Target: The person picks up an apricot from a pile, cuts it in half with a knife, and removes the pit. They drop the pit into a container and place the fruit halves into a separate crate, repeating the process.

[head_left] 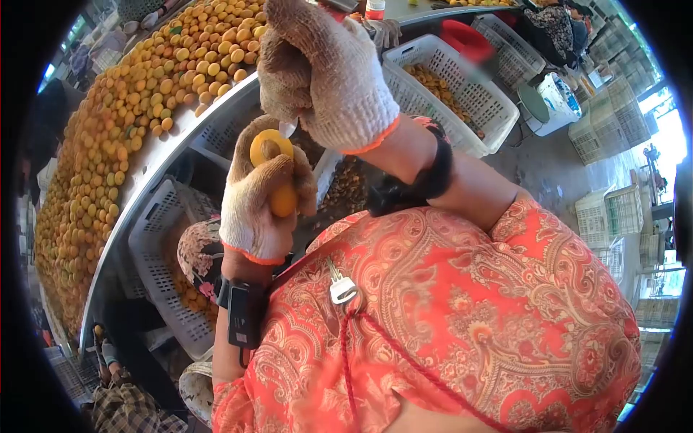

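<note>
While gloved, L hand (253, 189) w/ fruit (284, 201)

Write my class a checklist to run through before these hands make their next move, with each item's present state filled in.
1. Left hand gloved: ok.
2. Apricot held: ok, between the left hand's fingers.
3. Right hand gloved: ok.
4. Pale tip under the right hand well away from the left fingers: not ok, they look close.
5. Tip touching the apricot: cannot tell from this angle.
6. Keys clear of both hands: ok, they hang against the patterned shirt.
</note>
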{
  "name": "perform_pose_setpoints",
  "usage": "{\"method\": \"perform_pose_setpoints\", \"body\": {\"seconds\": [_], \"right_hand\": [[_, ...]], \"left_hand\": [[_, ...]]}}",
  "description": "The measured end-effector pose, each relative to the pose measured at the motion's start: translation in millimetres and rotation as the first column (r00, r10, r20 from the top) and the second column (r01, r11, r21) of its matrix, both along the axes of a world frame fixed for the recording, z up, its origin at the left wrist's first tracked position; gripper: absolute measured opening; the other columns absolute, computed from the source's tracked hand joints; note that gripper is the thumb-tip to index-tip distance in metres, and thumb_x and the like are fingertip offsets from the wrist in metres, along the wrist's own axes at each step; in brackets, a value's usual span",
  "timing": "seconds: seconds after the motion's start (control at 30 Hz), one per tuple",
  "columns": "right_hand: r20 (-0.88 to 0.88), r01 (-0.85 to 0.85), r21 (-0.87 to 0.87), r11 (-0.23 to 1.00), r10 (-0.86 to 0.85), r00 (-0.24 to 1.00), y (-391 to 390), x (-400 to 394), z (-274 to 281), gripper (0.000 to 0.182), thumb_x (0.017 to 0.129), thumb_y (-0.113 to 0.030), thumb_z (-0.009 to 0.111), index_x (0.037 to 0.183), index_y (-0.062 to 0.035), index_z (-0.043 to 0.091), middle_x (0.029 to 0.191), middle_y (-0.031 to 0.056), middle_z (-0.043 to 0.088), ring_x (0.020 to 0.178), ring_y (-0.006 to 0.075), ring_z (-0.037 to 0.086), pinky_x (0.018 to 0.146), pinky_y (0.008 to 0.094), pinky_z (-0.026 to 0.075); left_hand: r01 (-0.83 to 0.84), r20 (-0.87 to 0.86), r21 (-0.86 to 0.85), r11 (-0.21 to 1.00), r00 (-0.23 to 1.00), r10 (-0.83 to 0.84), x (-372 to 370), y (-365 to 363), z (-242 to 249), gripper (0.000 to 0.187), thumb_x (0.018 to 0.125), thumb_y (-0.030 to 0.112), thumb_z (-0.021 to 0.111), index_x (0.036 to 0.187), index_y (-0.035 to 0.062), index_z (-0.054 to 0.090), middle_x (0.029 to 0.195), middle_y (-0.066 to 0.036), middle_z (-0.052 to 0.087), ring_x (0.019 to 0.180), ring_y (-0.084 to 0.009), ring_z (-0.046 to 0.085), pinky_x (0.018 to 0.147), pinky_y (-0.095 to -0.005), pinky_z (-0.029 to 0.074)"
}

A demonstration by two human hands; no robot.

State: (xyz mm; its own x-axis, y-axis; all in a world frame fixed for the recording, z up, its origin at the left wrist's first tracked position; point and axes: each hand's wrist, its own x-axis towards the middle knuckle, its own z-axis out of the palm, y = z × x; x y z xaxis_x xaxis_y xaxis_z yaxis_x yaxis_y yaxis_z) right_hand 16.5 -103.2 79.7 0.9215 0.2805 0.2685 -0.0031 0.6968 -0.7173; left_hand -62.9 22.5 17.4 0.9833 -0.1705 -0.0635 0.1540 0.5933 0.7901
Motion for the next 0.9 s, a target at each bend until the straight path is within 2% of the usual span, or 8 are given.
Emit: {"method": "perform_pose_setpoints", "body": {"seconds": [0.33, 0.53, 0.63, 0.7, 0.77, 0.8, 0.87, 0.9], "right_hand": [[-0.005, 0.09, -0.033, 0.995, -0.09, 0.996, -4, 0, -5, 0.031, 0.09, -0.032, 0.072, 0.079, -0.0059, 0.06, 0.061, 0.0045, 0.056, 0.043, 0.0103, 0.049, 0.038, 0.0235, 0.035], [0.035, 0.012, -0.015, 1.0, -0.012, 0.999, -14, 1, -12, 0.04, 0.087, -0.041, 0.073, 0.077, -0.0059, 0.058, 0.059, 0.0046, 0.055, 0.041, 0.0088, 0.045, 0.037, 0.0238, 0.033], [-0.095, -0.041, 0.053, 0.998, 0.045, 0.994, -18, 6, -14, 0.047, 0.095, -0.043, 0.062, 0.065, -0.0116, 0.045, 0.049, -0.0007, 0.035, 0.036, 0.011, 0.033, 0.036, 0.0275, 0.023], [-0.408, -0.12, 0.218, 0.969, 0.202, 0.89, -18, 6, -14, 0.041, 0.096, -0.047, 0.059, 0.071, -0.0154, 0.049, 0.052, -0.003, 0.039, 0.041, 0.0108, 0.037, 0.039, 0.0269, 0.027], [-0.402, -0.164, 0.214, 0.963, 0.24, 0.883, -21, 12, -31, 0.038, 0.096, -0.046, 0.058, 0.07, -0.0198, 0.05, 0.054, -0.0042, 0.042, 0.042, 0.012, 0.04, 0.039, 0.0274, 0.03], [-0.439, -0.069, 0.14, 0.988, 0.125, 0.89, -19, 14, -30, 0.042, 0.096, -0.048, 0.058, 0.069, -0.0183, 0.049, 0.052, -0.0039, 0.041, 0.04, 0.0118, 0.039, 0.038, 0.0279, 0.029], [-0.467, 0.036, 0.084, 0.996, 0.007, 0.884, -18, 13, -32, 0.046, 0.095, -0.052, 0.058, 0.068, -0.0171, 0.047, 0.05, -0.0045, 0.039, 0.034, 0.0101, 0.031, 0.033, 0.028, 0.022], [-0.48, 0.005, 0.11, 0.994, 0.049, 0.876, -24, 17, -33, 0.046, 0.095, -0.052, 0.059, 0.068, -0.0167, 0.047, 0.05, -0.0045, 0.038, 0.034, 0.0098, 0.03, 0.033, 0.0277, 0.021]], "left_hand": [[-0.039, -0.062, 0.047, 0.998, 0.997, 0.042, 3, -29, 12, 0.028, 0.088, 0.01, 0.057, 0.114, 0.0046, 0.051, 0.081, -0.009, 0.058, 0.06, -0.0184, 0.056, 0.047, -0.0281, 0.043], [-0.088, 0.094, 0.324, 0.942, 0.994, 0.061, 0, -37, 12, 0.019, 0.089, 0.008, 0.055, 0.107, 0.0035, 0.052, 0.081, -0.006, 0.057, 0.062, -0.0146, 0.057, 0.049, -0.0247, 0.044], [-0.037, -0.021, 0.12, 0.992, 0.999, 0.04, 2, -38, 13, 0.015, 0.092, 0.008, 0.052, 0.107, 0.0033, 0.053, 0.081, -0.004, 0.057, 0.063, -0.0133, 0.057, 0.051, -0.023, 0.044], [-0.01, -0.152, 0.055, 0.998, 0.988, 0.018, 2, -29, -4, 0.036, 0.089, 0.004, 0.057, 0.123, 0.0094, 0.048, 0.083, -0.008, 0.059, 0.066, -0.0192, 0.06, 0.049, -0.029, 0.048], [0.097, -0.208, 0.086, 0.992, 0.975, -0.077, 5, -2, -53, 0.044, 0.088, 0.011, 0.061, 0.129, 0.0135, 0.047, 0.087, -0.007, 0.059, 0.072, -0.0191, 0.06, 0.051, -0.03, 0.051], [-0.074, -0.369, -0.093, 0.993, 0.929, 0.034, 1, -28, -23, 0.042, 0.085, 0.015, 0.064, 0.124, 0.011, 0.048, 0.087, -0.007, 0.06, 0.069, -0.0186, 0.06, 0.048, -0.0293, 0.049], [0.163, -0.008, 0.236, 0.958, 0.986, -0.166, 13, -20, -33, 0.035, 0.078, 0.023, 0.069, 0.106, 0.0084, 0.053, 0.072, -0.006, 0.057, 0.05, -0.0135, 0.053, 0.037, -0.0267, 0.041], [0.085, 0.38, 0.612, 0.786, 0.84, -0.388, 20, -22, -19, 0.02, 0.084, 0.022, 0.064, 0.097, 0.0102, 0.054, 0.068, -0.003, 0.055, 0.046, -0.0112, 0.05, 0.036, -0.0252, 0.039]]}}
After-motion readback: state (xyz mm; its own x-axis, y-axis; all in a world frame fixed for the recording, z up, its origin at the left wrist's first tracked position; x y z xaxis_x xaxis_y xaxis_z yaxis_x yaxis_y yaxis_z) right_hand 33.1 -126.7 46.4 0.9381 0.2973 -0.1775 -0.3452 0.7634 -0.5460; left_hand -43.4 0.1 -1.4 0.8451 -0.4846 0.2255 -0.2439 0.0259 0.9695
